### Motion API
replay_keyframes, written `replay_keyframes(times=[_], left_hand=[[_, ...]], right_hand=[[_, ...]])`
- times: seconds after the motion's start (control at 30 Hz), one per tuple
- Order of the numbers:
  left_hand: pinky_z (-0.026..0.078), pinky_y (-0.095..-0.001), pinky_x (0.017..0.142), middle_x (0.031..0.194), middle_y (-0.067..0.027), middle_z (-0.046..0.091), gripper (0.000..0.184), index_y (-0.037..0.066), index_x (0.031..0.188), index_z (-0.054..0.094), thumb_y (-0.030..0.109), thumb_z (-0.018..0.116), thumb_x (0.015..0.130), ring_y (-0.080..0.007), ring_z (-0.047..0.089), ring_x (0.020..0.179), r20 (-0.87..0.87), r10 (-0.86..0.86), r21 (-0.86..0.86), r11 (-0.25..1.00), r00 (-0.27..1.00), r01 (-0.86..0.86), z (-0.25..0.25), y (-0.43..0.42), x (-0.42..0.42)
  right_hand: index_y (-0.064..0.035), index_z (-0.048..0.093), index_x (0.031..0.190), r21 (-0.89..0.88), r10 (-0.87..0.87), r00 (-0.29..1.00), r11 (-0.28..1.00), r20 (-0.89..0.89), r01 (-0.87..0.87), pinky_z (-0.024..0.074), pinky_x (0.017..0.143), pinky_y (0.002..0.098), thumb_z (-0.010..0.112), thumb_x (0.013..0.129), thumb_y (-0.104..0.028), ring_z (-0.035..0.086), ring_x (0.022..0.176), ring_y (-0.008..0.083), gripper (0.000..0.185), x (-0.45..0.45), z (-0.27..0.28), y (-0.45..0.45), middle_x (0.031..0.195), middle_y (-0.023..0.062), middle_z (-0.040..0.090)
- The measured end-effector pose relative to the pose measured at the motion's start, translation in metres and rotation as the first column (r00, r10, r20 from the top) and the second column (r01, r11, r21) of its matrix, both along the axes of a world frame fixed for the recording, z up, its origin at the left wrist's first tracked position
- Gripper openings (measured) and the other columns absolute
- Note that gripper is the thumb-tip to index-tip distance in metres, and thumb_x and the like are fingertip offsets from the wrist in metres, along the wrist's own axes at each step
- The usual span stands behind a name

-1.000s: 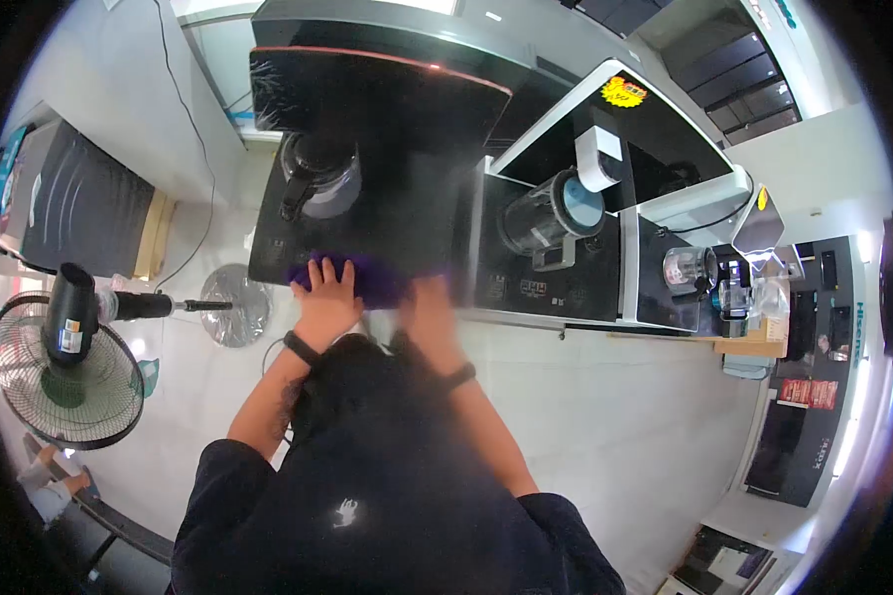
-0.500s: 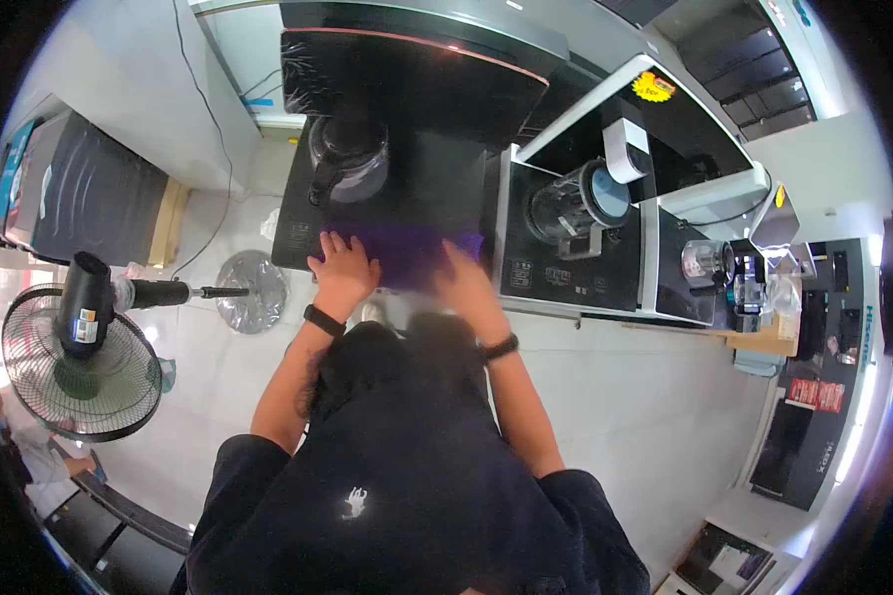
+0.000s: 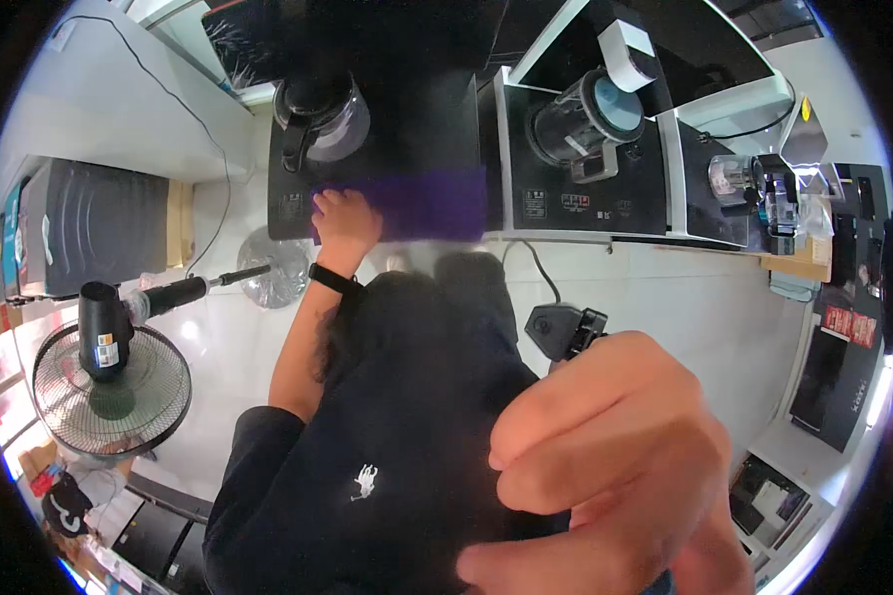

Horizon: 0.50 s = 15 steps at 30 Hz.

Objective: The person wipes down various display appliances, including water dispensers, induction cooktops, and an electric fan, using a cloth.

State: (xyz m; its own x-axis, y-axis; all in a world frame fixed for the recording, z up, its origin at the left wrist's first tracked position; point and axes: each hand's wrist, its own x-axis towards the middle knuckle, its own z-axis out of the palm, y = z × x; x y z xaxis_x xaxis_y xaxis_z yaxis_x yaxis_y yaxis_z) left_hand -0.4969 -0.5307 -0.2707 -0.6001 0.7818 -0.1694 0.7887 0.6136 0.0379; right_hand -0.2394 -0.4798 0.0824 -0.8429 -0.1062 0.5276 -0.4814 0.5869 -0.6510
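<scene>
A purple cloth (image 3: 432, 205) lies spread along the front edge of a black glass-topped appliance (image 3: 407, 129). At the cloth's left end, my left hand (image 3: 347, 223) rests with bent fingers closed on it. My right hand (image 3: 615, 476) is large and close to the camera, off the counter. Its fingers curl loosely, the thumb stands apart from them, and nothing shows between. Just beyond it is a small black device (image 3: 556, 329) on a cable, partly covered by the hand. A glass kettle (image 3: 337, 124) with a black handle stands behind the cloth.
On the right-hand units are a glass jug (image 3: 580, 124) and a smaller glass pot (image 3: 732, 180). A fan (image 3: 111, 387) lies tilted at the left, near a round plastic-wrapped item (image 3: 273, 270) on the floor. A dark box (image 3: 104, 228) sits by the wall.
My right hand has left the cloth and come up close to the camera. My left hand stays at the cloth's left end, its fingers now more bent. The view has tilted downward.
</scene>
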Motion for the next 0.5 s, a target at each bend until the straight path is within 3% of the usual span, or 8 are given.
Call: replay_keyframes(times=[0.13, 0.23, 0.5], left_hand=[[0.049, -0.0567, 0.086, 0.12, -0.0287, 0.051, 0.057, -0.001, 0.121, 0.055, 0.04, 0.061, 0.082, -0.0463, 0.047, 0.119, -0.076, -0.03, 0.025, 0.999, 0.997, 0.032, 0.001, -0.005, 0.003], [0.046, -0.0591, 0.086, 0.12, -0.0312, 0.05, 0.053, -0.004, 0.113, 0.058, 0.036, 0.062, 0.078, -0.0512, 0.043, 0.121, 0.058, 0.0, 0.079, 0.997, 0.998, -0.005, 0.006, -0.004, 0.002], [0.049, -0.0557, 0.08, 0.115, -0.0274, 0.052, 0.048, -0.001, 0.109, 0.061, 0.035, 0.063, 0.079, -0.0472, 0.046, 0.117, 0.093, 0.016, 0.047, 0.999, 0.996, -0.021, 0.012, -0.002, 0.002]], right_hand=[[-0.0106, 0.067, 0.091, -0.001, 0.034, 0.999, 0.999, -0.001, -0.034, 0.0499, 0.06, 0.0348, 0.066, 0.075, -0.009, 0.065, 0.072, 0.0253, 0.016, 0.001, -0.003, 0.002, 0.085, 0.0087, 0.067], [-0.0104, 0.066, 0.088, 0.005, 0.058, 0.998, 0.998, -0.001, -0.058, 0.0494, 0.06, 0.0345, 0.067, 0.075, -0.008, 0.064, 0.07, 0.0251, 0.013, 0.001, -0.003, 0.003, 0.084, 0.0085, 0.067], [-0.0099, 0.064, 0.082, -0.006, 0.126, 0.992, 0.992, -0.014, -0.126, 0.0482, 0.058, 0.0338, 0.068, 0.075, -0.008, 0.062, 0.067, 0.0245, 0.009, 0.004, 0.0, 0.007, 0.079, 0.008, 0.065]])
